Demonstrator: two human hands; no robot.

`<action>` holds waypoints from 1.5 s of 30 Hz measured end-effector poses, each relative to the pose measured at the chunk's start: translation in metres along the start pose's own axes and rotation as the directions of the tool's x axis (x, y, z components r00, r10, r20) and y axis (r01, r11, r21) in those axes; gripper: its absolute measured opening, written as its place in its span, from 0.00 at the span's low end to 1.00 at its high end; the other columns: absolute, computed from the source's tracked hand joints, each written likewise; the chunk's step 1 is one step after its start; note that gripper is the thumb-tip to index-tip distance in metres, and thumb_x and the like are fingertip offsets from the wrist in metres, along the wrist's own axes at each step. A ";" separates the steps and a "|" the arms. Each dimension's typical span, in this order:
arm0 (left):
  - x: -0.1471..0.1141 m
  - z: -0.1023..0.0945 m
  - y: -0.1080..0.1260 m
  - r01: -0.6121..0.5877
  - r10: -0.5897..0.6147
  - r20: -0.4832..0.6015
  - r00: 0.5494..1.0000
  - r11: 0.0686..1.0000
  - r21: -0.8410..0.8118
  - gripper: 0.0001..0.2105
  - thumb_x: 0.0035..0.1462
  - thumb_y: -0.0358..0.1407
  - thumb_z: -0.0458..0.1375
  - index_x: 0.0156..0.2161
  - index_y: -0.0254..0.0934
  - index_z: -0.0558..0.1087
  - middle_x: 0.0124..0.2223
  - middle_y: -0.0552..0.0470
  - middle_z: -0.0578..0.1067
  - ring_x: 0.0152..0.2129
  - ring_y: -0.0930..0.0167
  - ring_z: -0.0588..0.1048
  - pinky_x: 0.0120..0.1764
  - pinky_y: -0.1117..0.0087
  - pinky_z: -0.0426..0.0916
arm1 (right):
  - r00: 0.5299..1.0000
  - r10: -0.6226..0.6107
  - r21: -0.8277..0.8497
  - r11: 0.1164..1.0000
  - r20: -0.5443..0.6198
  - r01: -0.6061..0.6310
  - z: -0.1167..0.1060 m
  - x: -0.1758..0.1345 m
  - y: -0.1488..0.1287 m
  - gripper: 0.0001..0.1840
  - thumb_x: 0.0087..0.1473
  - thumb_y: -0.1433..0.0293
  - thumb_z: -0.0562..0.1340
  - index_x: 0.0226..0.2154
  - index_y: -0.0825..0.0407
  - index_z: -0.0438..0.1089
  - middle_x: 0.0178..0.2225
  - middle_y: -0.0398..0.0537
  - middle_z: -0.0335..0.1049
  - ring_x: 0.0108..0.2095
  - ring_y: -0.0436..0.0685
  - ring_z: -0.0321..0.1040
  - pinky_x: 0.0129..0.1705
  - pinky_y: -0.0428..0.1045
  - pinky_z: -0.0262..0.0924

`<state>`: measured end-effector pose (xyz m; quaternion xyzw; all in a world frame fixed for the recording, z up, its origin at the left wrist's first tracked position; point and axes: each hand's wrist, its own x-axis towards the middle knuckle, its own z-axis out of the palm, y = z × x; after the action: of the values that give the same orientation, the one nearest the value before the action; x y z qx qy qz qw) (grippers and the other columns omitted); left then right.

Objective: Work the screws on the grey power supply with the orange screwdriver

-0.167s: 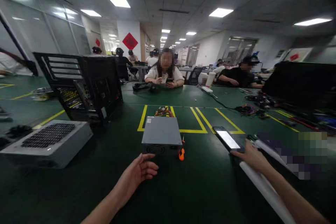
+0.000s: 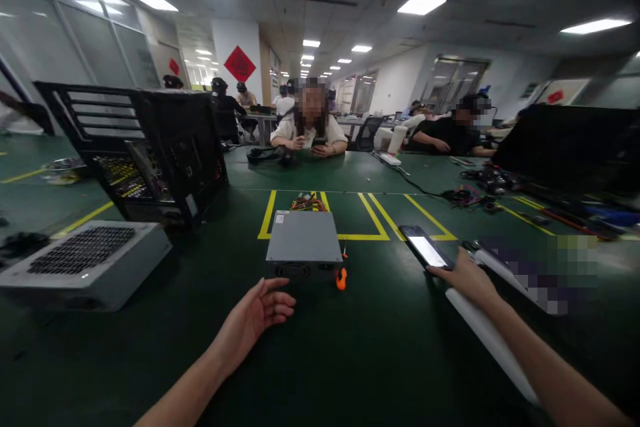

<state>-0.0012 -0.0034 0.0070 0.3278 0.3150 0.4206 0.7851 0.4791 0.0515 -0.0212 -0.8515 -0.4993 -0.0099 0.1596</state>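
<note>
While the left hand [image 2: 253,317] gapes, the right hand [image 2: 473,282] touches the phone [image 2: 426,249], grip unclear

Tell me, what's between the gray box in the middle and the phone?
In the head view, an orange object sits close by the gray box; then come yellow lines on the green tabletop, before the phone.

Grey power supply [image 2: 303,237] flat on green table [image 2: 380,347], left of dark, lit-up phone [image 2: 427,250]
</note>
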 end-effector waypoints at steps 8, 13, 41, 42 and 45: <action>0.000 -0.003 -0.003 0.046 -0.046 0.002 0.999 0.999 -0.004 0.21 0.57 0.45 0.45 0.48 0.33 0.65 0.38 0.44 0.72 0.35 0.66 0.70 0.43 0.63 0.60 | 0.995 -0.003 -0.037 0.999 0.102 0.007 -0.016 -0.035 -0.002 0.55 0.41 0.43 0.52 0.58 0.65 0.35 0.52 0.72 0.55 0.50 0.71 0.58 0.45 0.56 0.55; -0.001 0.001 -0.003 0.072 -0.072 -0.048 0.996 0.997 -0.001 0.21 0.56 0.46 0.46 0.48 0.33 0.65 0.37 0.44 0.73 0.35 0.65 0.70 0.43 0.62 0.61 | 0.986 -0.033 -0.087 0.995 0.161 0.048 -0.032 -0.082 0.007 0.53 0.41 0.49 0.57 0.59 0.58 0.32 0.49 0.67 0.57 0.47 0.72 0.61 0.45 0.58 0.54; 0.007 -0.014 0.000 -0.217 0.373 -0.384 0.844 0.894 0.391 0.20 0.46 0.45 0.58 0.42 0.33 0.69 0.32 0.50 0.73 0.30 0.69 0.71 0.33 0.71 0.66 | 0.748 -0.568 0.396 0.810 0.343 0.433 -0.023 -0.116 -0.172 0.22 0.56 0.59 0.48 0.53 0.44 0.54 0.39 0.47 0.63 0.36 0.53 0.64 0.36 0.47 0.57; 0.006 -0.014 0.001 -0.213 0.373 -0.388 0.843 0.893 0.396 0.20 0.46 0.44 0.59 0.41 0.33 0.69 0.32 0.49 0.73 0.30 0.69 0.71 0.33 0.71 0.66 | 0.736 -0.585 0.407 0.797 0.340 0.446 -0.020 -0.118 -0.179 0.20 0.57 0.60 0.47 0.50 0.45 0.58 0.37 0.48 0.63 0.35 0.53 0.64 0.36 0.47 0.57; 0.006 -0.016 0.001 -0.199 0.373 -0.393 0.840 0.887 0.418 0.18 0.47 0.44 0.58 0.41 0.34 0.69 0.32 0.50 0.72 0.29 0.70 0.70 0.32 0.71 0.65 | 0.731 -0.598 0.422 0.786 0.329 0.452 -0.019 -0.124 -0.185 0.15 0.55 0.62 0.49 0.40 0.48 0.65 0.35 0.47 0.62 0.34 0.53 0.63 0.35 0.47 0.56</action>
<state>-0.0114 0.0062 -0.0033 0.4003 0.5108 0.5357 0.5403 0.2622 0.0245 0.0231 -0.6146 -0.7396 0.2196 0.1642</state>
